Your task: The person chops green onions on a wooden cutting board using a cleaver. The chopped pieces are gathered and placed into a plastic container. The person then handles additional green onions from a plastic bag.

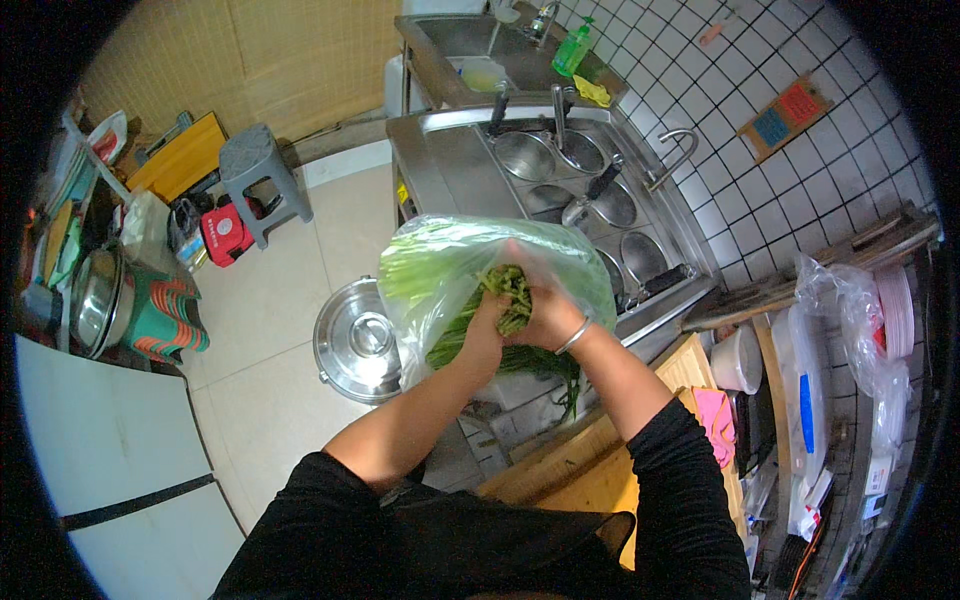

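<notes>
A large clear plastic bag [555, 236] full of long green leafy vegetables [409, 259] spans the middle of the view, in front of my body. My left hand [487, 326] and my right hand [551, 315], with a silver bangle at its wrist, close around a bunch of green stalks [512, 300] at the bag's mouth. The cut ends of the bunch point up between my hands. Its dark green leaves hang below them, some past the bag's lower right edge. Part of my right hand's fingers lies behind the plastic.
Beyond the bag stands a steel noodle cooker [465, 169] with several strainer baskets [525, 156]. Behind it is a sink [442, 34] with running water. A lidded steel pot [352, 337] is at the left on the floor, a grey stool [259, 165] farther off. Shelves [780, 405] line the right.
</notes>
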Available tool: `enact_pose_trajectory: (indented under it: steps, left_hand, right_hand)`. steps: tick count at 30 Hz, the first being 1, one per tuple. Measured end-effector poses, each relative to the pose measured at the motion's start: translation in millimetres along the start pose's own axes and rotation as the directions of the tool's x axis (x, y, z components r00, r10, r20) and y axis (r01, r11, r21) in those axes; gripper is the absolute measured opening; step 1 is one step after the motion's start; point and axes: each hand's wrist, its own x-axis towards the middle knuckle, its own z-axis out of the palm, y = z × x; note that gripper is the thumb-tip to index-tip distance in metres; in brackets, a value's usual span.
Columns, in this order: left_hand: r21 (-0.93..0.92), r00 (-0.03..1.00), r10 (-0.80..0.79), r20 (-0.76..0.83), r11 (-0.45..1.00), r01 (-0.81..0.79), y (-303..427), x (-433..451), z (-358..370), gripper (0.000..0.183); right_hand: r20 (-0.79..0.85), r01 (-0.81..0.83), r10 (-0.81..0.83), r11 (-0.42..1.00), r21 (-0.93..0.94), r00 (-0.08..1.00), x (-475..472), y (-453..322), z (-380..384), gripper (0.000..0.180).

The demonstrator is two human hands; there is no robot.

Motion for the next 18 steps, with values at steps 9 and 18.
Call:
enact_pose_trajectory:
  steps: [9, 18]
  left_hand:
    - [0.726, 0.944, 0.082, 0.321, 0.619, -0.300, 15.7, -13.8, -11.8, 0.056]
    - [0.634, 0.782, 0.459, 0.423, 0.466, -0.616, 27.2, -9.4, -24.2, 0.051]
  right_hand:
    - [0.025, -0.144, 0.145, 0.929, 0.341, 0.989, -3.2, 24.5, 15.5, 0.075]
    - [-0.108, -0.158, 0.144, 0.977, -0.144, 0.984, -1.6, 13.5, 3.9, 0.042]
